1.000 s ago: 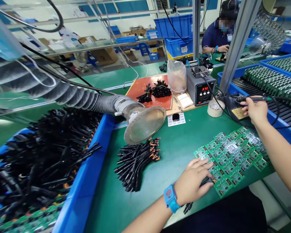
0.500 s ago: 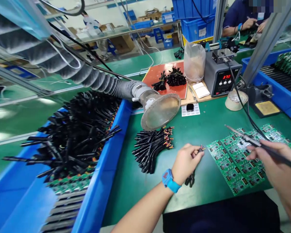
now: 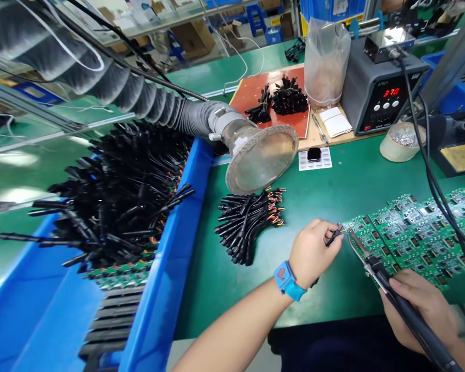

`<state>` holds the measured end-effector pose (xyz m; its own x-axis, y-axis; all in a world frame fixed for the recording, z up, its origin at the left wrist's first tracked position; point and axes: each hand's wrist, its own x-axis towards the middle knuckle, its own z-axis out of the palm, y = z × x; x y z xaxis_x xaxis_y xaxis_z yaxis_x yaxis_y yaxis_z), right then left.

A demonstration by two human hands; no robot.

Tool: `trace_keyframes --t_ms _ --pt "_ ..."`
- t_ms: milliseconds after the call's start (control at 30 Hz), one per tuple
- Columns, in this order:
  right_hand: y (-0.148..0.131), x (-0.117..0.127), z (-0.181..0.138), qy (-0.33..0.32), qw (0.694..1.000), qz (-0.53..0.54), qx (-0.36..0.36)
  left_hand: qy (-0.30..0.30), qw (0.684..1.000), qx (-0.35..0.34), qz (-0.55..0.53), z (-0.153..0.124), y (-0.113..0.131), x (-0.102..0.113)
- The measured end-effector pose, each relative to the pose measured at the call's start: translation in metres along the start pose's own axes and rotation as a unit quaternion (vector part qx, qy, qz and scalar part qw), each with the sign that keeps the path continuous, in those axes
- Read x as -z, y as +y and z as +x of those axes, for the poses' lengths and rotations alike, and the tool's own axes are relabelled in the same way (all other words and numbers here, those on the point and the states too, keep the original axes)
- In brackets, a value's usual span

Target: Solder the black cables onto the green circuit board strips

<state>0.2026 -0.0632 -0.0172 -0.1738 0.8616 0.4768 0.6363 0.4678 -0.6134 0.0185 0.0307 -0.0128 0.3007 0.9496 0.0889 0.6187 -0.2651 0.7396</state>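
Left hand [image 3: 313, 253] pinches a black cable [image 3: 335, 236] toward the table's [image 3: 251, 299] near edge, right hand [image 3: 430, 305] clasps the soldering iron [image 3: 377, 274] beside circuit boards [image 3: 414, 232]; one wobble could singe those wires [image 3: 343, 229]!

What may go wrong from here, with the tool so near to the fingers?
The soldering iron in the right hand reaches close to the left hand; with the control box reading 370, a slip might burn it. The cable, pinched near its end, might turn or slip. The black cords crossing in front of the green boards might catch and drag them.
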Motion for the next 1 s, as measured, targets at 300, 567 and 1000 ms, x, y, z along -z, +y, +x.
trace_keyframes --t_ms 300,567,1000 --pt "-0.01 -0.004 0.007 -0.029 0.996 -0.083 -0.001 0.003 1.0 0.011 0.0 0.0 0.003 0.0" --pt "-0.015 -0.006 0.008 -0.022 0.996 -0.089 -0.009 -0.001 1.0 0.017 0.004 -0.001 0.004 0.0" --pt "-0.012 -0.003 0.008 -0.016 0.998 -0.042 -0.04 -0.001 1.0 0.008 0.018 -0.001 0.003 -0.001"
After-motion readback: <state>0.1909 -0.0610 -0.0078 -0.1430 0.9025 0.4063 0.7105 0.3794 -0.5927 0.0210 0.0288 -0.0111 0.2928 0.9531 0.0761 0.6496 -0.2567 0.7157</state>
